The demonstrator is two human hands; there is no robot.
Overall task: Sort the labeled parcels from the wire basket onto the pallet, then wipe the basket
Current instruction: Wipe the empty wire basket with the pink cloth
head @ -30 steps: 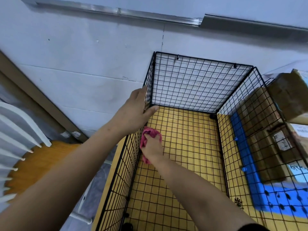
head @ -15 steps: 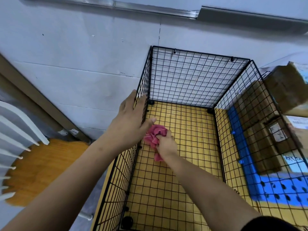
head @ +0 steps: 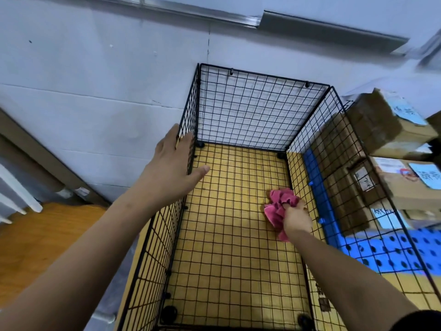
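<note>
The sorting step appears to be finished: no parcel is seen inside the wire basket (head: 250,111), and the labeled parcels (head: 391,187) are stacked on the blue pallet (head: 381,249) just beside its right wall. The wiping step is in hand. A crumpled pink cloth (head: 278,206) is gripped in the closed right hand (head: 296,218) and is pressed low in the basket, at the corner where the bottom meets the right wall. The left hand (head: 171,163) is spread flat and wide, holding nothing, its fingers laid against the top edge of the left wall to steady it.

For the next move, the cloth probably must be drawn along the right wall and the remaining bottom, with light pressure, because the thin panels can bend.

The basket is made of thin black wire in a square grid, with round black connectors at the corners. The cloth looks soft and fluffy. The parcels are of brown cardboard with paper labels, and the pallet is of perforated plastic.
</note>
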